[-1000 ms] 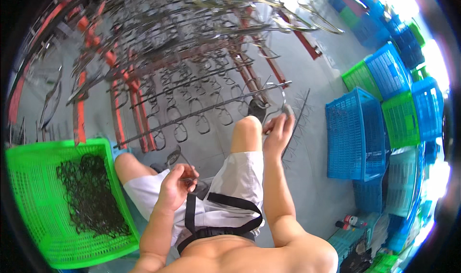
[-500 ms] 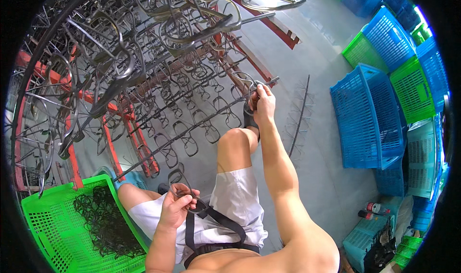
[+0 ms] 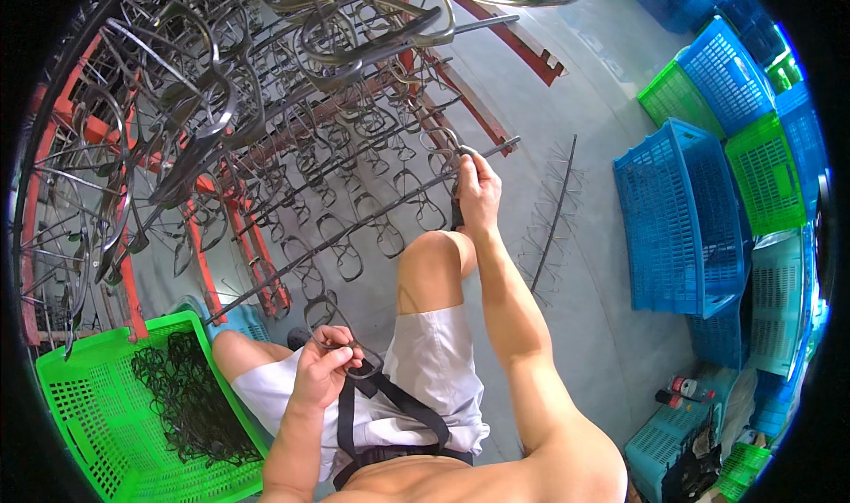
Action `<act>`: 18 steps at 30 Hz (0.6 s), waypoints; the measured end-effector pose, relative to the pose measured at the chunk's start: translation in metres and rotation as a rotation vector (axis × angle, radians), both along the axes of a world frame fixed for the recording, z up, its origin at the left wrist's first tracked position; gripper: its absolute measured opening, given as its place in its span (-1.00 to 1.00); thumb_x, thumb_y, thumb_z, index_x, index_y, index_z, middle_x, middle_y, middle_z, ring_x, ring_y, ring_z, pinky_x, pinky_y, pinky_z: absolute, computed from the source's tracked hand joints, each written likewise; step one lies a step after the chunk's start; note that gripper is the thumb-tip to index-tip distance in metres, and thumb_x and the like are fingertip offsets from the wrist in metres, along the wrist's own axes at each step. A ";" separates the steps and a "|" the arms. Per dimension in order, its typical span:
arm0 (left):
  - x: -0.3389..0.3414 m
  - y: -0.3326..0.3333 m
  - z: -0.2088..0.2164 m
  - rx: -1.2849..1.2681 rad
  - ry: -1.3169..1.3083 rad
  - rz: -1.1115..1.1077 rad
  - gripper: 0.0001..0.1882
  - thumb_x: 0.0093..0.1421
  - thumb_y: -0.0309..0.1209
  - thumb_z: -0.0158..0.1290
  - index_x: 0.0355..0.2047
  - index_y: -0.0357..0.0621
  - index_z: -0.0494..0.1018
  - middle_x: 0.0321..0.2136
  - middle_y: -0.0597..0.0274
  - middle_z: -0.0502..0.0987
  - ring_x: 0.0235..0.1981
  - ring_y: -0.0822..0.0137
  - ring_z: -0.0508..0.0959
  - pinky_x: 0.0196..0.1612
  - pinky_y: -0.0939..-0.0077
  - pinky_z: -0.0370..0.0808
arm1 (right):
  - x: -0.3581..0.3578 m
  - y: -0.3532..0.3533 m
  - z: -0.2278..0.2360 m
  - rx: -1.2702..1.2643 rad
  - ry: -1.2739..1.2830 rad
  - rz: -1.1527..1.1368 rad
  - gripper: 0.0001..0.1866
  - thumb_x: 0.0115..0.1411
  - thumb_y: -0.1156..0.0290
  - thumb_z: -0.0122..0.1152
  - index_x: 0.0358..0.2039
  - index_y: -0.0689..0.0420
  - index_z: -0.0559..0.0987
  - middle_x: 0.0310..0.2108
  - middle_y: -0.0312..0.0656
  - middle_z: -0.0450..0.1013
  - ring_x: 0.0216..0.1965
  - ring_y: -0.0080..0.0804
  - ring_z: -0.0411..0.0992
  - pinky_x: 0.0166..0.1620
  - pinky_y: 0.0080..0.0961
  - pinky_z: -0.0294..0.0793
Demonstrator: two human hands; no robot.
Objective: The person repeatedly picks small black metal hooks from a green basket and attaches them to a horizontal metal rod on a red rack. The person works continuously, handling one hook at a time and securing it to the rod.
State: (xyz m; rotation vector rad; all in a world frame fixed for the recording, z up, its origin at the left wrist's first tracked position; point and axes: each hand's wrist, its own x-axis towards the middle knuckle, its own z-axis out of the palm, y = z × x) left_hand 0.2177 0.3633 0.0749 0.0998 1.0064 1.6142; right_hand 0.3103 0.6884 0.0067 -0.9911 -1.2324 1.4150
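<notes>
My left hand (image 3: 329, 366) is closed in a pinch on a dark eyeglass frame (image 3: 322, 306) above my lap; one rim rises past the fingers, the other lies beyond the thumb. My right arm is stretched forward. Its hand (image 3: 479, 195) pinches the edge of another eyeglass frame (image 3: 439, 140) by the far right end of a thin dark rod (image 3: 266, 287). The fingers partly hide where that frame meets the rod. Several more eyeglass frames (image 3: 343, 248) hang in a row along this rod.
Red rack beams (image 3: 252, 255) carry more rods crowded with frames. At lower left, a green basket (image 3: 75, 370) holds a dark heap of frames. A bare pronged rod (image 3: 556, 215) lies on the floor. Blue crates (image 3: 660, 228) and green ones (image 3: 766, 171) are stacked at right.
My right hand has drawn slightly back, and the frame at its fingertips now shows left of the hand. In my left hand the eyeglass frame has turned a little. The view has shifted slightly.
</notes>
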 end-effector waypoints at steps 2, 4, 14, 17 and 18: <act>-0.003 0.002 0.005 -0.033 0.015 0.000 -0.85 0.08 -0.67 -0.06 -0.33 -0.22 0.35 -0.27 0.18 0.41 -0.33 0.29 0.55 -0.29 0.51 0.56 | 0.004 0.005 -0.001 0.067 -0.097 -0.022 -0.78 0.23 0.36 0.02 -0.23 0.20 0.54 -0.72 -0.53 0.18 -0.71 -0.81 0.08 -0.66 -0.76 0.07; -0.004 0.002 0.004 -0.034 0.035 0.004 -0.84 0.08 -0.67 -0.04 -0.32 -0.22 0.35 -0.27 0.17 0.43 -0.33 0.27 0.56 -0.31 0.49 0.58 | 0.004 0.005 0.000 0.039 -0.088 0.000 -0.78 0.22 0.36 0.02 -0.23 0.21 0.54 -0.72 -0.53 0.18 -0.72 -0.80 0.09 -0.66 -0.76 0.07; -0.001 0.024 0.011 0.066 0.025 0.024 -0.84 0.07 -0.66 0.00 -0.32 -0.21 0.36 -0.28 0.11 0.46 -0.33 0.26 0.55 -0.31 0.45 0.56 | 0.007 0.011 -0.005 0.044 -0.134 0.019 -0.74 0.24 0.30 0.01 -0.17 0.16 0.53 -0.72 -0.45 0.21 -0.71 -0.71 0.18 -0.64 -0.68 0.19; 0.000 0.032 0.017 0.085 0.055 0.008 -0.84 0.06 -0.66 0.02 -0.33 -0.21 0.37 -0.28 0.11 0.46 -0.32 0.25 0.54 -0.28 0.41 0.54 | 0.011 0.018 -0.005 0.045 -0.114 0.042 -0.73 0.23 0.28 0.01 -0.14 0.15 0.51 -0.74 -0.45 0.20 -0.72 -0.69 0.16 -0.63 -0.68 0.18; -0.001 0.034 0.016 0.095 0.067 0.004 -0.84 0.06 -0.65 0.02 -0.33 -0.21 0.37 -0.28 0.11 0.47 -0.31 0.24 0.54 -0.28 0.40 0.54 | 0.013 0.020 -0.007 0.005 -0.039 0.071 -0.72 0.23 0.28 0.02 -0.14 0.16 0.50 -0.75 -0.46 0.18 -0.73 -0.69 0.15 -0.64 -0.68 0.18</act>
